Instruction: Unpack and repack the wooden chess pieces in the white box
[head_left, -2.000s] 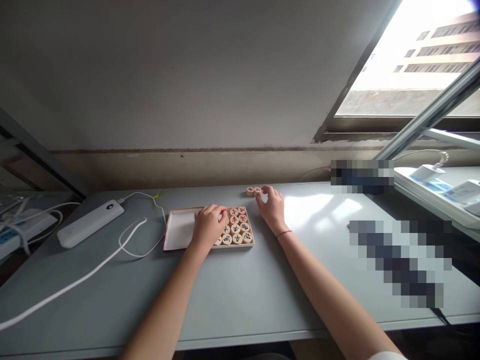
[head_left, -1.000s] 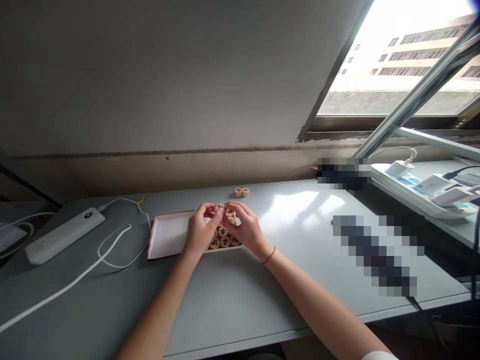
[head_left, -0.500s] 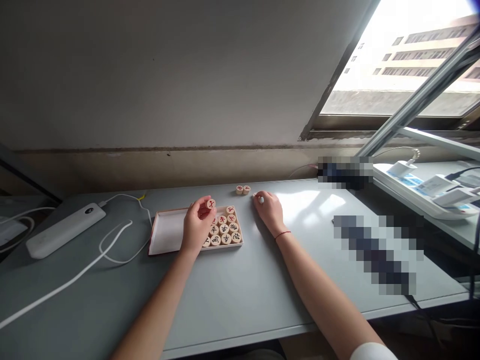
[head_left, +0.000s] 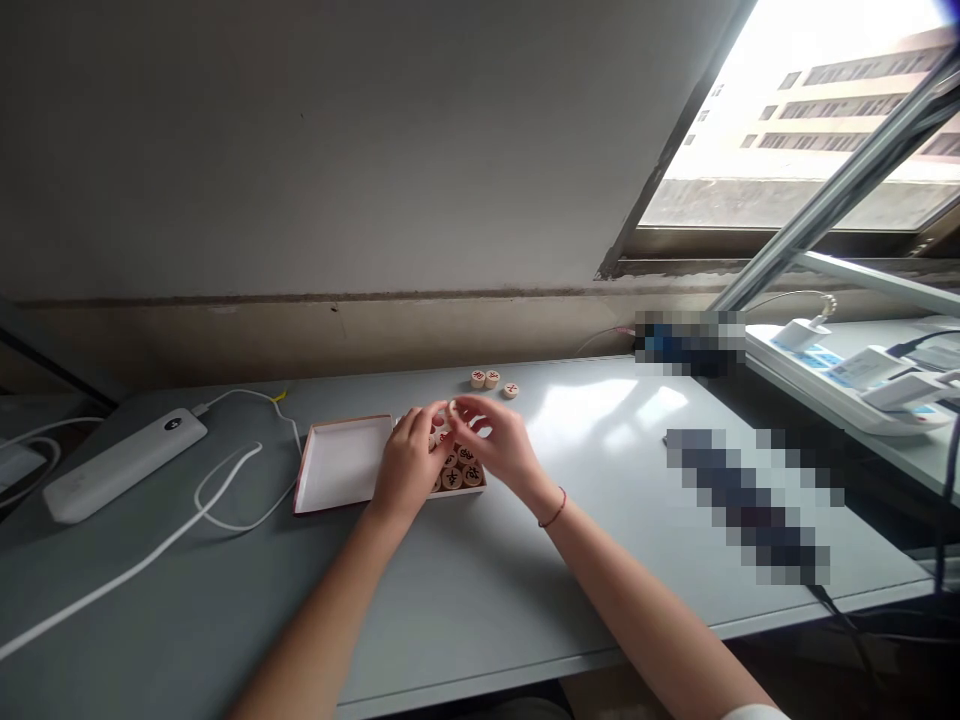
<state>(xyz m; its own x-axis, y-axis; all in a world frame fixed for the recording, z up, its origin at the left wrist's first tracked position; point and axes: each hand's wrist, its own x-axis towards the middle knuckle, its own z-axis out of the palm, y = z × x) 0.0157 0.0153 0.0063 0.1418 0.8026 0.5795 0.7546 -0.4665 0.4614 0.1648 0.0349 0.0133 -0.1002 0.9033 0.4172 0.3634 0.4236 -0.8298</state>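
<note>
1. One wooden disc [head_left: 452,410] is pinched edge-on by the fingers of the right hand [head_left: 501,442].
2. The left hand [head_left: 409,460] meets it from nine o'clock, fingers curled; its grip is hidden, so I cannot tell what it holds.
3. Just beneath lies an open box [head_left: 346,465], packed discs [head_left: 451,478] toward three o'clock, bare white toward nine.
4. From the box, three loose discs [head_left: 511,391] sit at one o'clock on the grey desk [head_left: 480,600]; a white power bank [head_left: 127,465], nine o'clock.
</note>
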